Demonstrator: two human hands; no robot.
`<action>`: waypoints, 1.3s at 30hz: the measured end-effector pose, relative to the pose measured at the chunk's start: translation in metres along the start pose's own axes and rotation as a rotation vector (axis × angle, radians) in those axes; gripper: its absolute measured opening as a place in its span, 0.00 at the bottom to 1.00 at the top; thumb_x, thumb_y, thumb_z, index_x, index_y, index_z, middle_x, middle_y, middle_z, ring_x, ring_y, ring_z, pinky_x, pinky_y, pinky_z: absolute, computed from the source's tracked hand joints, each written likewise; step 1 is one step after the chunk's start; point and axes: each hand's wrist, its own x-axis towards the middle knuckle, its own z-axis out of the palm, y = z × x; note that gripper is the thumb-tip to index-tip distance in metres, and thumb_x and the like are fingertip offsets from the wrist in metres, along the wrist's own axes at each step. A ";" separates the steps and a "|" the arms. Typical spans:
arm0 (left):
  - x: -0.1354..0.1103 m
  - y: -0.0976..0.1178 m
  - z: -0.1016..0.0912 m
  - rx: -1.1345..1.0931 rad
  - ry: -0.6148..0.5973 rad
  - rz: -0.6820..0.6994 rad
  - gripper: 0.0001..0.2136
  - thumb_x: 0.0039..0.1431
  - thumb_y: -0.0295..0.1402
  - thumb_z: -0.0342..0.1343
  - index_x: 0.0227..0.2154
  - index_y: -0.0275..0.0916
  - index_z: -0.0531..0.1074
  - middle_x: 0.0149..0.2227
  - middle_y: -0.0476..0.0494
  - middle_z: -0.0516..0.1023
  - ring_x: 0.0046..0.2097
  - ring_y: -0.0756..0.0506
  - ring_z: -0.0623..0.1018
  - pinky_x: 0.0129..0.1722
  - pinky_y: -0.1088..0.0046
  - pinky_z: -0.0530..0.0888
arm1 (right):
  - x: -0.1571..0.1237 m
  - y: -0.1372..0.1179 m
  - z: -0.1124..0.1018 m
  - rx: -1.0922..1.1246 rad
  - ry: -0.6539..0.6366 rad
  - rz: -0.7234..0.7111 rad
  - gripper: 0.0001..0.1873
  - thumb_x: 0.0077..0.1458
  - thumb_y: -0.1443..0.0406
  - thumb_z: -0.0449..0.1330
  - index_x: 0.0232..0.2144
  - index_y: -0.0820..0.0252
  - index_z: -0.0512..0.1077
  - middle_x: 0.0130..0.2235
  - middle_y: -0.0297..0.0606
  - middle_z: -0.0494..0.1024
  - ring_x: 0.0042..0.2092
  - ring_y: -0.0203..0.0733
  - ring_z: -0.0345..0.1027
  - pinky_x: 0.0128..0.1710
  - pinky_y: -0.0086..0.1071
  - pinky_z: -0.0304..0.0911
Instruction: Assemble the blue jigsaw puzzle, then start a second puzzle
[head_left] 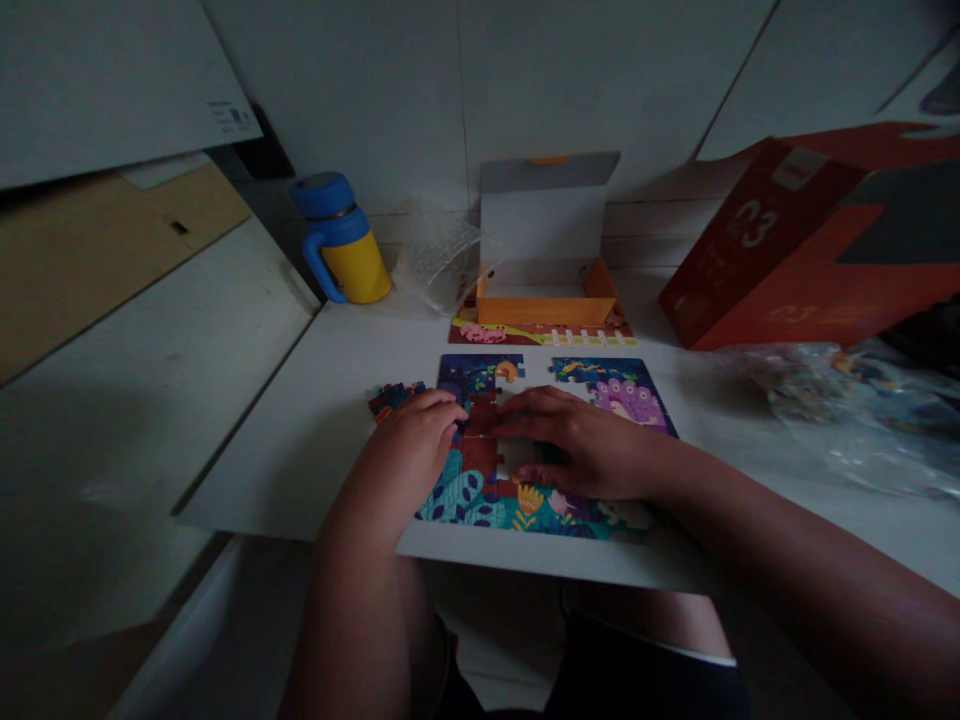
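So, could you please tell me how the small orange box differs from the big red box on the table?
The orange box is small; the red box is much larger. The orange box stands open with its pale lid upright, whereas the red box lies tilted. The orange box sits right behind the puzzle; the red box is off to the right. Both rest at the back of the table.

Home desk: jigsaw puzzle [525, 450], flask [345, 240]

2 hands [412, 445] [592, 450], 1 jigsaw puzzle [480, 492], 1 bottle [350, 248], 2 boxes [541, 300] [787, 265], 2 plastic bags [439, 260] [847, 410], 1 table [330, 410].
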 end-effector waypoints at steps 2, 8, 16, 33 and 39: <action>0.000 -0.001 0.001 -0.006 0.014 0.004 0.17 0.71 0.17 0.50 0.49 0.38 0.82 0.55 0.38 0.83 0.56 0.41 0.83 0.59 0.59 0.79 | 0.000 0.000 0.000 0.000 -0.004 -0.006 0.26 0.68 0.56 0.66 0.66 0.51 0.75 0.66 0.46 0.74 0.68 0.53 0.67 0.69 0.53 0.62; 0.001 0.002 -0.001 0.012 -0.007 0.004 0.12 0.70 0.21 0.55 0.47 0.38 0.82 0.55 0.37 0.83 0.56 0.39 0.82 0.60 0.57 0.79 | 0.000 -0.003 0.000 -0.015 -0.012 0.011 0.26 0.67 0.56 0.68 0.65 0.50 0.75 0.66 0.46 0.74 0.68 0.54 0.66 0.69 0.54 0.61; 0.002 0.009 0.002 0.039 0.027 -0.008 0.08 0.67 0.26 0.65 0.47 0.35 0.81 0.54 0.35 0.82 0.55 0.37 0.82 0.59 0.55 0.79 | 0.001 -0.003 0.001 -0.009 0.000 -0.002 0.27 0.66 0.57 0.68 0.66 0.50 0.75 0.65 0.46 0.75 0.67 0.54 0.67 0.69 0.54 0.62; 0.005 0.008 0.005 -0.040 -0.018 0.053 0.08 0.69 0.22 0.60 0.36 0.38 0.82 0.46 0.41 0.82 0.46 0.42 0.82 0.50 0.62 0.79 | 0.002 -0.004 0.001 -0.005 0.004 -0.022 0.28 0.66 0.56 0.68 0.67 0.50 0.74 0.65 0.45 0.76 0.67 0.53 0.68 0.69 0.53 0.60; 0.002 0.012 -0.001 -0.037 -0.043 0.030 0.06 0.68 0.24 0.62 0.36 0.41 0.80 0.43 0.44 0.81 0.45 0.42 0.81 0.50 0.62 0.78 | 0.004 -0.008 -0.001 -0.014 -0.007 -0.022 0.27 0.67 0.56 0.67 0.65 0.51 0.76 0.64 0.46 0.77 0.66 0.53 0.69 0.69 0.53 0.62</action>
